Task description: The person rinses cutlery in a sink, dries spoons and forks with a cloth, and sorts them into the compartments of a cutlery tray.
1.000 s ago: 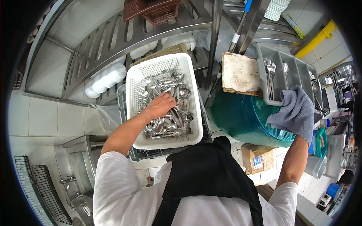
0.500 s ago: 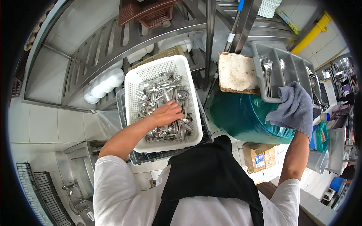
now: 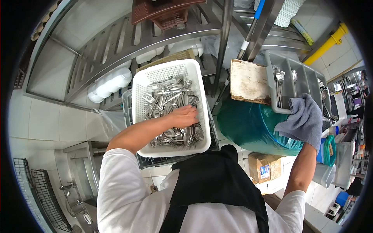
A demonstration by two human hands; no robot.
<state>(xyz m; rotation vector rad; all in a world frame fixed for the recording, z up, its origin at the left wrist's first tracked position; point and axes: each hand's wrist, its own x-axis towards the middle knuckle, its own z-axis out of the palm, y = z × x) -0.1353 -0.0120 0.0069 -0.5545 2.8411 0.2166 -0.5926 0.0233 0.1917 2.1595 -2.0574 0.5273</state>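
Observation:
A white perforated basket [image 3: 139,89] holds a jumbled heap of metal cutlery [image 3: 167,95]. My left hand [image 3: 184,116] reaches into the heap near the basket's right side, fingers bent down among the pieces; whether they grip any is hidden. On the right, a grey-blue cloth [image 3: 305,120] covers my right hand, which touches the near edge of a grey divided cutlery tray [image 3: 289,83]. Forks [image 3: 279,83] lie in its left compartment, a spoon [image 3: 295,76] in the one beside it, and more spoons [image 3: 323,92] at its right side.
Beside the tray, a worn board [image 3: 250,82] rests over a green-lined bin [image 3: 248,122]. A dark crate [image 3: 155,160] sits under the basket. Metal shelving [image 3: 175,33] with white bowls [image 3: 112,83] stands behind. On the floor is a cardboard box [image 3: 265,167]; a sink [image 3: 79,167] is at left.
My left hand has shifted right within the cutlery, and some pieces there lie differently. The cloth-covered right hand stays at the tray's near edge. The view has moved slightly.

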